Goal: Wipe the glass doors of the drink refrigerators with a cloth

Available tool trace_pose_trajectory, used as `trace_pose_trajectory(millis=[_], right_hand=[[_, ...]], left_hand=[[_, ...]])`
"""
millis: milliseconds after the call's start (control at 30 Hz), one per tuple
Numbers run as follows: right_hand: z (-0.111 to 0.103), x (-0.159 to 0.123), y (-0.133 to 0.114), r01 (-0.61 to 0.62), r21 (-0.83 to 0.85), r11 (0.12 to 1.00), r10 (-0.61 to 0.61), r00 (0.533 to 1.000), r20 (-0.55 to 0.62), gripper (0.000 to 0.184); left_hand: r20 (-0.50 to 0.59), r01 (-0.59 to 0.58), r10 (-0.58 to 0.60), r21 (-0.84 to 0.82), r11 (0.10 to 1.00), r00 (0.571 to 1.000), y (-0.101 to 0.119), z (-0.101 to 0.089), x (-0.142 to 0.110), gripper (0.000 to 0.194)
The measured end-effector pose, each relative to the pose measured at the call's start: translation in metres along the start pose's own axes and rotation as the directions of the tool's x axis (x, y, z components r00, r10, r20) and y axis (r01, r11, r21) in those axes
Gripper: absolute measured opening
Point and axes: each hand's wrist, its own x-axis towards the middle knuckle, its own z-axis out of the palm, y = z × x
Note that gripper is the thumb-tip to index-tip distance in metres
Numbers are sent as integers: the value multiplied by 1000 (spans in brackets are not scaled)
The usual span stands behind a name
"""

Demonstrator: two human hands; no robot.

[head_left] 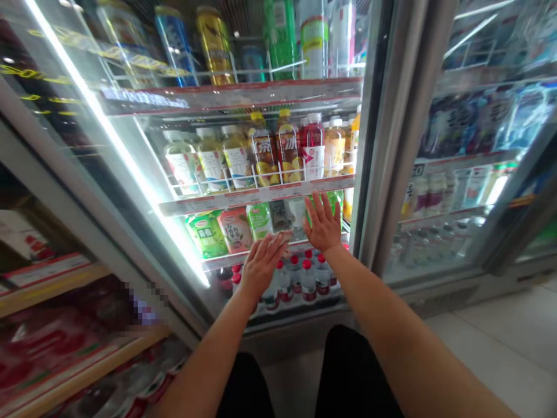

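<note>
Left hand [263, 264] and right hand [324, 226] are both pretty much wide open, no grip I can see, though the palms are hidden. They're up at a lit, metal-framed drinks fridge [391, 145]. Green-and-white drink pack [260, 219] sits on a lower shelf just past the left fingertips, can't tell if touching. Clear, red-capped plastic bottles [308, 284] below are partly blocked.

Lower centre: glossy, clear plastic bottles [308, 283]. Upper left: shiny metal cans [214, 45]. Right of centre: smooth metal frame [401, 128]. Bottom edge: matt cloth trousers [351, 374].
</note>
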Motion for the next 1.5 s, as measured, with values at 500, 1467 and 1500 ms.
trace_pose_trajectory(millis=[500, 1467, 1500], right_hand=[[-1, 1, 0, 11, 2, 1000, -11, 1000, -21, 59], [-3, 2, -1, 8, 6, 1000, -8, 1000, -20, 54], [-2, 1, -1, 3, 11, 1000, -3, 1000, -8, 55]], left_hand=[[-56, 200, -195, 100, 975, 979, 15, 13, -27, 57], [-200, 365, -356, 11, 931, 913, -7, -17, 83, 55], [-167, 317, -310, 11, 948, 936, 6, -9, 79, 54]])
